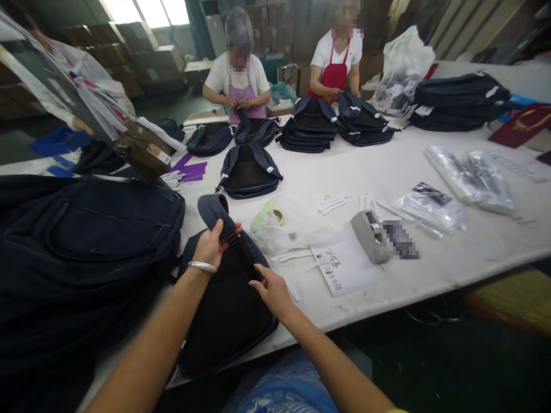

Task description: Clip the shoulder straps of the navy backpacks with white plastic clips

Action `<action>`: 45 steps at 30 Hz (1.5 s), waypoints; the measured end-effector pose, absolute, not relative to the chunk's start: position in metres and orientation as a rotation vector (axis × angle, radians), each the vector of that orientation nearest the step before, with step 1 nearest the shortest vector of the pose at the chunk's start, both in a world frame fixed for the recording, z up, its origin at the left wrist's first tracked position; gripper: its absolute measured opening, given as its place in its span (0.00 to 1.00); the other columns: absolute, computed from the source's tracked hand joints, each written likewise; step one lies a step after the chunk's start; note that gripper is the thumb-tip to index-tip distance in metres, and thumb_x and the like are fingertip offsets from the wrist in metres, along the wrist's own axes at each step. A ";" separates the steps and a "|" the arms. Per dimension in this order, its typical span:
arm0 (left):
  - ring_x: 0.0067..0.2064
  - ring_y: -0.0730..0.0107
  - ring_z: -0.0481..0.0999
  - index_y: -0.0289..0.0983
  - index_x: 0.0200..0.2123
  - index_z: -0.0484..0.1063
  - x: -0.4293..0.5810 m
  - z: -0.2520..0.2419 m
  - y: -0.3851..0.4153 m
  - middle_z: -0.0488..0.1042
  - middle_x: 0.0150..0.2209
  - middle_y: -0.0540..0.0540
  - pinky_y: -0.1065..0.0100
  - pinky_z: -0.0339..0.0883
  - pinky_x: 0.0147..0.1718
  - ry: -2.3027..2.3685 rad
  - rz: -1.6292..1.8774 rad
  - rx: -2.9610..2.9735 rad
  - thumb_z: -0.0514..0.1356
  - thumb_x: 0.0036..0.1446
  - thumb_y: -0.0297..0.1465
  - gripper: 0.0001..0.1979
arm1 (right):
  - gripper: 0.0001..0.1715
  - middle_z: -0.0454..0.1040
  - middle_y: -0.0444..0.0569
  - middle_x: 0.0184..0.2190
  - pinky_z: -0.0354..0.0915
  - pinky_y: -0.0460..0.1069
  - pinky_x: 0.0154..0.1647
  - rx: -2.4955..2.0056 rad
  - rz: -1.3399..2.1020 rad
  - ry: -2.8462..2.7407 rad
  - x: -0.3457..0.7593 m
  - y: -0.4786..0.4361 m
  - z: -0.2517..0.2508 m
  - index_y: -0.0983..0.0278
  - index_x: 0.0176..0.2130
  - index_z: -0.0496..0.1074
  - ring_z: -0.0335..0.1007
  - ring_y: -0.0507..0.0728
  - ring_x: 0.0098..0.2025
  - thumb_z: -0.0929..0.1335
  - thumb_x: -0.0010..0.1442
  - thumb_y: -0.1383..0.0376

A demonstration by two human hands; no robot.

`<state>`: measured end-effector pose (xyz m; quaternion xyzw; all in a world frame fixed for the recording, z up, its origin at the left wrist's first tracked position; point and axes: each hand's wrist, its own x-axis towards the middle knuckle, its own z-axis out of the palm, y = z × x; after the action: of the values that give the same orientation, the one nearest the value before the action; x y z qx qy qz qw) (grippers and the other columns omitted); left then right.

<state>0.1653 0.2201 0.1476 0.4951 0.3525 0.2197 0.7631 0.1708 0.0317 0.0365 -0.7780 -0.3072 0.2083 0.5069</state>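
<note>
A dark navy backpack point(224, 310) lies at the table's near edge with its black padded back facing up. My left hand point(213, 244), with a silver bracelet at the wrist, is closed around a shoulder strap point(214, 209) near its buckle; the padded part curls up above the fingers. My right hand point(271, 289) pinches the black webbing of the same strap lower down, thumb and forefinger together. Left of my arms rises a large pile of dark backpacks point(107, 223).
A tape dispenser point(370, 235), a paper with handwriting point(344, 269), a green tape roll point(275, 217) and clear plastic bags point(430, 209) lie to the right. Stacked backpacks point(310, 126) stand farther back. Two co-workers handle bags across the table; another person is at far left.
</note>
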 end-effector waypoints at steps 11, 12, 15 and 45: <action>0.43 0.57 0.78 0.30 0.40 0.70 0.152 0.153 0.218 0.78 0.41 0.34 0.58 0.74 0.41 0.722 0.435 0.978 0.59 0.56 0.37 0.15 | 0.06 0.73 0.49 0.44 0.64 0.48 0.39 -1.948 0.456 -0.864 0.175 0.044 0.056 0.61 0.35 0.72 0.69 0.53 0.34 0.65 0.56 0.64; 0.43 0.57 0.78 0.29 0.40 0.70 0.150 0.154 0.218 0.78 0.42 0.33 0.58 0.74 0.40 0.720 0.425 0.966 0.59 0.56 0.37 0.15 | 0.06 0.72 0.49 0.48 0.63 0.48 0.39 -1.921 0.472 -0.862 0.173 0.044 0.056 0.62 0.35 0.71 0.69 0.52 0.34 0.65 0.56 0.65; 0.41 0.57 0.79 0.29 0.42 0.70 0.145 0.160 0.220 0.77 0.42 0.32 0.58 0.75 0.38 0.724 0.409 0.960 0.58 0.57 0.36 0.16 | 0.06 0.74 0.47 0.44 0.63 0.47 0.35 -1.823 0.608 -0.867 0.174 0.044 0.055 0.62 0.35 0.71 0.68 0.50 0.30 0.65 0.55 0.64; 0.39 0.59 0.79 0.28 0.40 0.71 0.135 0.157 0.203 0.78 0.40 0.34 0.60 0.76 0.36 0.699 0.362 0.881 0.55 0.59 0.35 0.14 | 0.13 0.72 0.42 0.25 0.64 0.45 0.22 -1.467 0.954 -0.621 0.191 0.056 0.041 0.63 0.39 0.70 0.71 0.51 0.23 0.65 0.55 0.59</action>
<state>0.1345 0.2027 0.1569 0.4152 0.3293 0.1706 0.8307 0.1909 0.0555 0.0408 -0.6324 -0.2677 0.4113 0.5993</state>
